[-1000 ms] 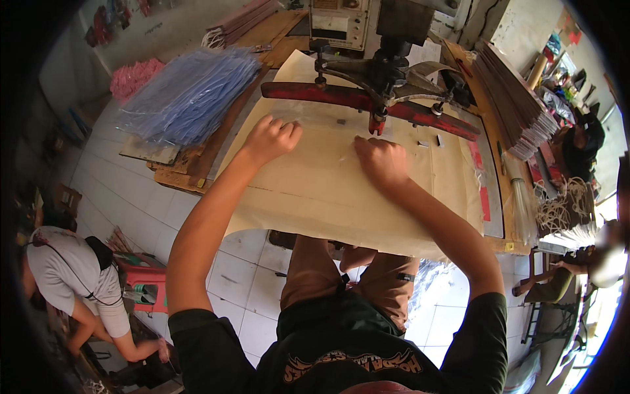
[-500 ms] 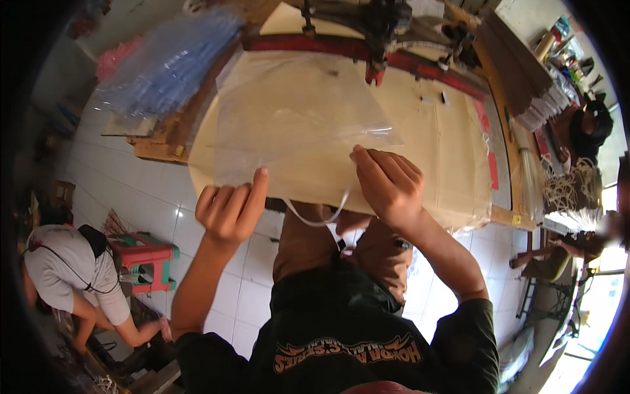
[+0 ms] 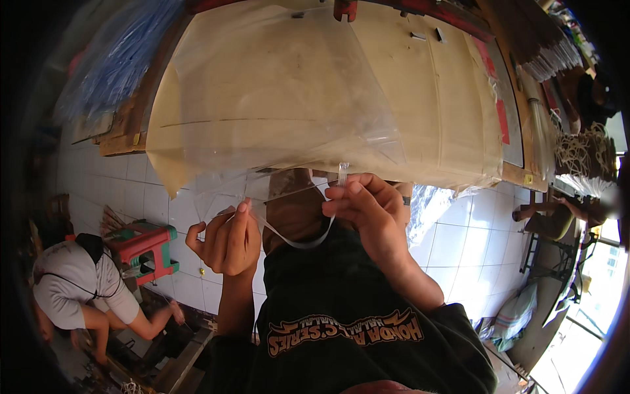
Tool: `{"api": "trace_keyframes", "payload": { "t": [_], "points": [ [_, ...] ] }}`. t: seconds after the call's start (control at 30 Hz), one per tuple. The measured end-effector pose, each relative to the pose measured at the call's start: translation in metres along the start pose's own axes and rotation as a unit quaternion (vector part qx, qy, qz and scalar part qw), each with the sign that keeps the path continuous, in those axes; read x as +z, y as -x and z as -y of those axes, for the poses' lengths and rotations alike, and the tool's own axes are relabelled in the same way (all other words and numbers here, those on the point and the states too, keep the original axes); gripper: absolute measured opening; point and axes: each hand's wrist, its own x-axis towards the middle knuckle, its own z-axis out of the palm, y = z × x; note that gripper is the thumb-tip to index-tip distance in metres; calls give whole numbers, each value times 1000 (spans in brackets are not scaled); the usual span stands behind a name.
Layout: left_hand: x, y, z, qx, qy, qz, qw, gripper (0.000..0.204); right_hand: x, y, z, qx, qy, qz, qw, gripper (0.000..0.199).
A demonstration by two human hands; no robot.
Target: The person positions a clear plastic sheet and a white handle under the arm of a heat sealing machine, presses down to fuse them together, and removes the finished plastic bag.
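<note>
A sheet of clear plastic (image 3: 282, 85) lies over the brown paper on the table, its near edge hanging toward me. My left hand (image 3: 228, 241) pinches the sheet's near left edge between thumb and fingers, where one end of a narrow whitish strap (image 3: 303, 245) also meets it. The strap sags in a loop between my hands. With thumb and fingertips my right hand (image 3: 373, 211) grips the strap near its other end, which sticks up beside the sheet's near edge. Whether the strap is fixed to the sheet at the left fingers is hidden.
Brown paper (image 3: 446, 118) covers the table, with small dark metal pieces (image 3: 440, 35) on it. A red bar (image 3: 433, 12) crosses the far side. Bundled bluish plastic (image 3: 125, 59) lies far left. A red-green stool (image 3: 146, 246) and a bent-over person (image 3: 69, 282) are at left.
Both hands have drawn toward my body, bringing the plastic's near edge and strap with them. The strap's end now stands up from my right fingers. My view has tipped downward.
</note>
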Motion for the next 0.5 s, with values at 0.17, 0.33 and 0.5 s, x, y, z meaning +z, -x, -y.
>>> {"api": "trace_keyframes", "payload": {
  "t": [0.17,0.33,0.5],
  "points": [
    [5,9,-2,-24,8,18,1000,33,3,-8,-6,-32,-27,11,999,23],
    [10,26,-19,-198,221,-74,952,11,4,-10,-11,-61,-24,16,998,23],
    [1,40,-28,-413,415,38,809,36,9,-8,-7,-68,-13,8,998,25]
  ]
}}
